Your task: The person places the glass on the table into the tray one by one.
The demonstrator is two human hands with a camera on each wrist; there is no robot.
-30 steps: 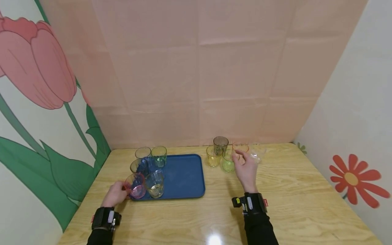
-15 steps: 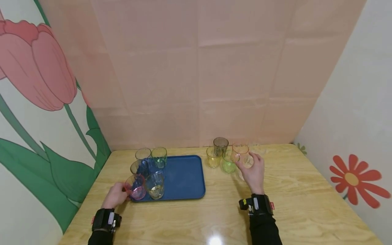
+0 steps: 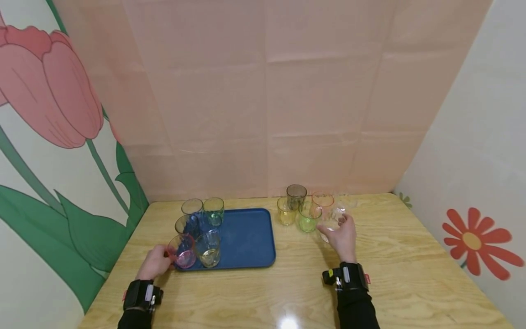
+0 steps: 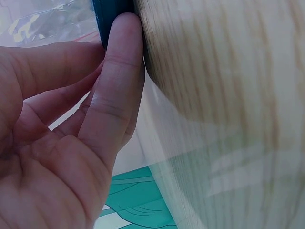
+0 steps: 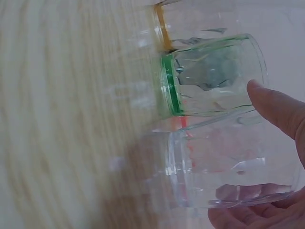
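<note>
At the front left corner of the blue tray [image 3: 246, 237], my left hand [image 3: 154, 262] pinches the rim, next to a pink glass [image 3: 185, 257]. In the left wrist view its fingers [image 4: 121, 71] lie along the tray's edge. My right hand [image 3: 343, 235] is at a clear glass [image 5: 224, 157], right of the tray. Its thumb [image 5: 276, 107] stands a little off the glass's near wall, overlapping the green glass [image 5: 214, 71] behind, while the other fingers [image 5: 238, 217] lie along the opposite side.
On the tray's left half stand several glasses, among them a green one [image 3: 213, 210] and a pale amber one [image 3: 208, 253]. Right of the tray are a yellow glass [image 3: 285, 212], a smoky grey glass [image 3: 297, 194] and an orange-rimmed glass [image 3: 323, 199], near the back wall.
My right hand has moved right and toward me from the orange-rimmed and green glasses, then down around the clear glass. My left hand has stayed at the tray corner.
</note>
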